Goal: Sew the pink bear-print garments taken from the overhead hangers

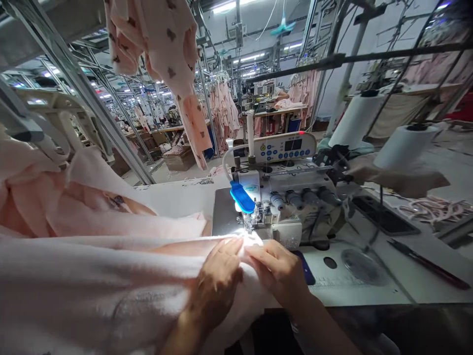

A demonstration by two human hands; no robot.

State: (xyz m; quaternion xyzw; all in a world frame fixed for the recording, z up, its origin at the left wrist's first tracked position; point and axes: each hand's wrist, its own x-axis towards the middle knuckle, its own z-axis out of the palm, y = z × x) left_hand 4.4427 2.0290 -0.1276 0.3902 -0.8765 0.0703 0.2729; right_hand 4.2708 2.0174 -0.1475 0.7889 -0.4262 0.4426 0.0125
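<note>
A wide spread of pale pink, plush-looking fabric covers the lower left and reaches the lit needle area of an overlock sewing machine. My left hand lies flat on it, fingers stretched toward the presser foot. Close beside it, my right hand pinches the fabric's edge between thumb and fingers, just in front of the foot. A blue paddle-shaped piece sits above the needle. The machine's bright lamp washes out the stitching spot, so detail there is hard to make out.
Dark-handled tweezers and a phone-like dark slab lie on the right of the table. White thread cones stand behind. A printed pink garment hangs at upper left, near a metal post. More pink fabric is heaped left.
</note>
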